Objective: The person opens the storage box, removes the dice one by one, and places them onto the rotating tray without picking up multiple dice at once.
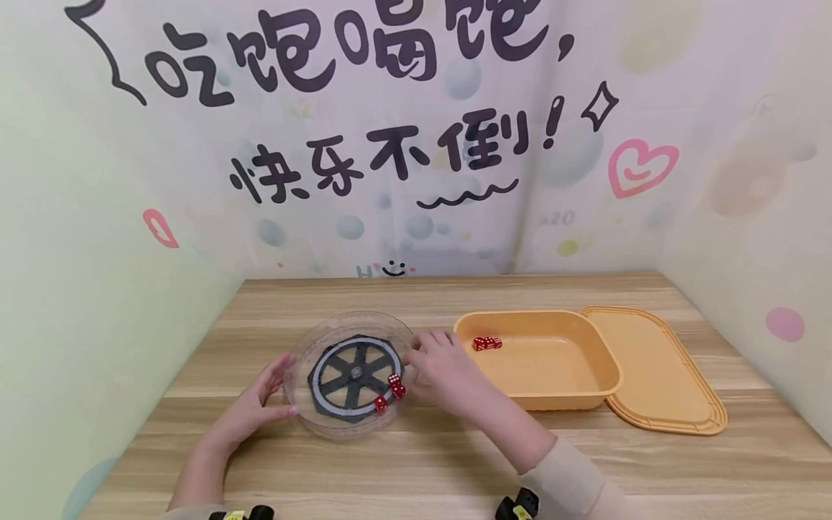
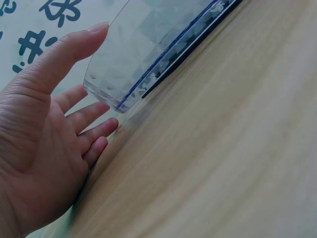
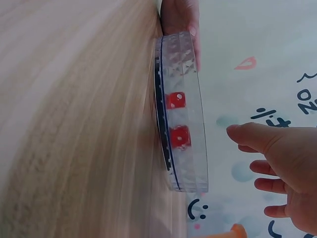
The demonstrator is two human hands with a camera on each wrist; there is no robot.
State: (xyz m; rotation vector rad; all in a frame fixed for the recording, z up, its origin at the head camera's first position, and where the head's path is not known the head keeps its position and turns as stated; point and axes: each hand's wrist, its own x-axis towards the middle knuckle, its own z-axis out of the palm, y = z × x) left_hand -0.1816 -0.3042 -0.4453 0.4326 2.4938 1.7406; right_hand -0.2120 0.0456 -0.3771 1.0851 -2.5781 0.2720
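Observation:
A clear round tray [image 1: 301, 361] with a dark wheel-like pattern in its base sits on the table. Red dice [image 1: 380, 404] with white spots lie inside it, towards the right and near side. My left hand [image 1: 260, 401] is at the tray's left side, thumb and fingers spread along the clear wall; in the left wrist view the fingertips [image 2: 113, 124] are by the lower edge. Over the tray's right rim hovers my right hand [image 1: 445, 372], its fingers loosely bent and, in the right wrist view, nothing visible in them.
Right of the tray stands an orange plastic box [image 1: 546, 401] with several red dice [image 1: 487, 343] in its far left corner. Its orange lid [image 1: 669, 375] lies flat on the table, partly behind the box. A printed cloth wall [image 1: 390, 231] closes off the back.

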